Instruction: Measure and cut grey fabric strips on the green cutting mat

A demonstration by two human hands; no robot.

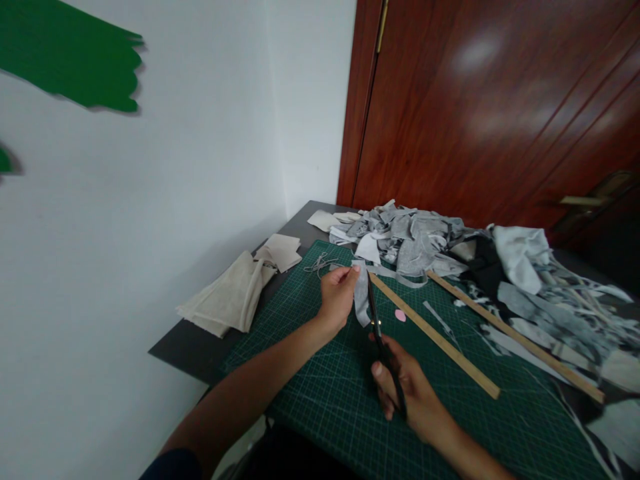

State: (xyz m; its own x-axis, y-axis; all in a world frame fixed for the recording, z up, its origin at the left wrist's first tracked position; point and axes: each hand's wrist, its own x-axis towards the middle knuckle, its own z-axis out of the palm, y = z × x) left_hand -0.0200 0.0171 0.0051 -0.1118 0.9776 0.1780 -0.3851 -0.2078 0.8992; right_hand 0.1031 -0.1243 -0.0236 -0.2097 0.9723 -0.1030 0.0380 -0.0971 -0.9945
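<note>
My left hand pinches the top of a narrow grey fabric strip, which hangs down from the fingertips above the green cutting mat. In my right hand is a pair of black scissors, its handles wrapped by the fingers. The blades point away from me and run along the right edge of the strip; whether they touch the cloth I cannot tell. Just right of the scissors a wooden ruler lies slantwise on the mat, with a small pink piece beside it.
Grey and white fabric scraps are heaped at the back and right. A second wooden strip lies among them. Folded beige cloth rests on the left, near the white wall. Tangled thread lies behind my left hand.
</note>
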